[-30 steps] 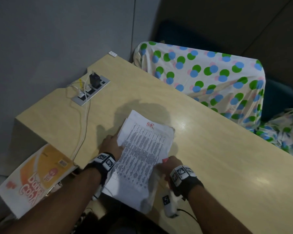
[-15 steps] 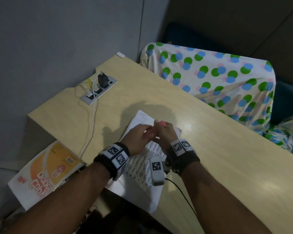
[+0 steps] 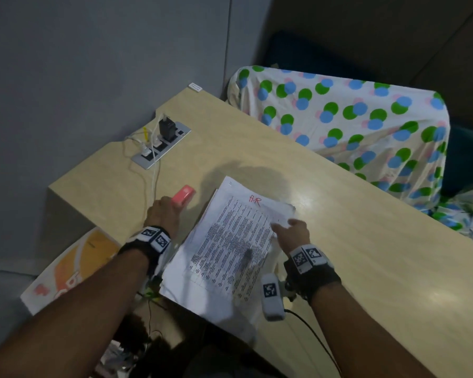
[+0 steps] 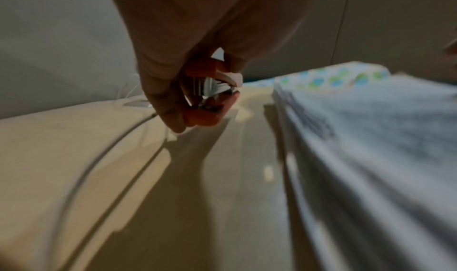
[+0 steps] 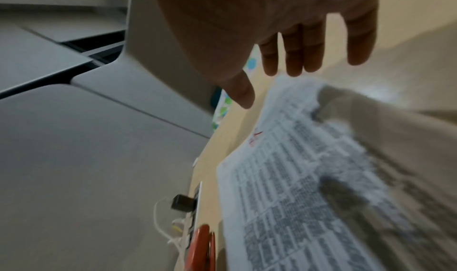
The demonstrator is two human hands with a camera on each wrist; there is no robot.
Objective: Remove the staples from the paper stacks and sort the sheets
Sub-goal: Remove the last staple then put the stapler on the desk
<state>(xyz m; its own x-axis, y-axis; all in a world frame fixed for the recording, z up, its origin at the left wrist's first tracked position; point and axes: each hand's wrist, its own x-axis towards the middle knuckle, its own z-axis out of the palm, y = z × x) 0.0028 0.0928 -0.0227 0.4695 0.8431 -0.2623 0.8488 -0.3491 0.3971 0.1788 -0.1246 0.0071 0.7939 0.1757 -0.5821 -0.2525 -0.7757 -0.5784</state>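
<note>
A stack of printed sheets (image 3: 230, 241) with red letters at its top lies on the wooden table (image 3: 366, 255), its near end hanging over the table's front edge. To its left my left hand (image 3: 163, 211) holds a red staple remover (image 3: 183, 195) just above the table; the left wrist view shows the fingers (image 4: 170, 107) curled round the staple remover (image 4: 210, 103), beside the paper stack (image 4: 371, 138). My right hand (image 3: 291, 230) hovers over the stack's right edge with spread, straight fingers (image 5: 294, 50) and holds nothing; the paper stack (image 5: 309, 177) lies below it.
A power strip (image 3: 161, 143) with a black charger and white cables lies at the table's back left. A dotted cloth (image 3: 352, 126) covers a chair behind the table. An orange and white bag (image 3: 69, 271) sits below the table's left end.
Both hands met over the top of the stack half a second ago. They have since parted: the left carried the red staple remover to the left, the right drew back to the stack's right edge.
</note>
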